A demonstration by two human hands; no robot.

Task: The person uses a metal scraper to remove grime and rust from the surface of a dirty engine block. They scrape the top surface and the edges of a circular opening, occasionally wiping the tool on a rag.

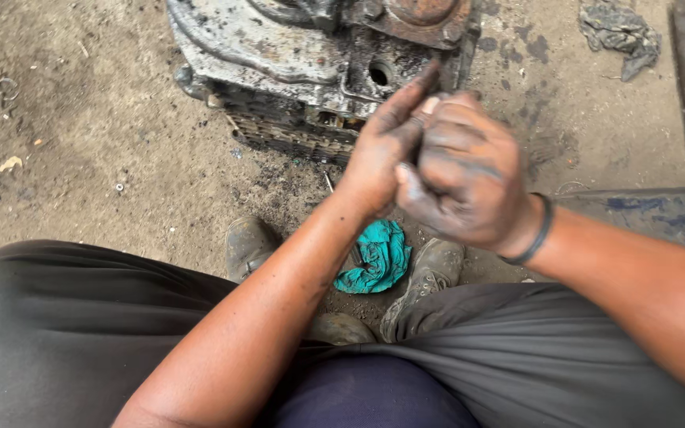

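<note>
1. Grease and black grime over both hands, held together above the knees, clear of everything below.
2. Kept the left hand (382, 150) mostly open, fingers stretched long and pointing up toward the metal casing (319, 63).
3. Wrapped the right hand (465, 178) shut around the left one's fingers, knuckles outward, a dark wristband (539, 230) at the wrist. Could not tell whether anything small sat pinched between the palms; saw only a pale tip at the top of the clasp.
4. Touched no part and no tool with either hand.
5. Judged the work on the casing as paused midway: stood opened and part stripped, with a bare round hole and a rusty disc on top, and nothing beside it to show reassembly. Judged the hands far from clean, every finger coated dark.
6. Found the casing on the dirt floor (105, 143) straight ahead, just beyond the boots, its near edge behind the raised fingertips and apart from them.
7. Looked heavy and worn: grey cast metal, oil-caked, flaking, with a finned or meshed lower edge and dark spill stains alongside.
8. Noted a crumpled teal rag (378, 257) on the floor between the left boot (247, 246) and the right boot (430, 277), under the hands and untouched, and a grey rag (620, 32) well off to the right.
</note>
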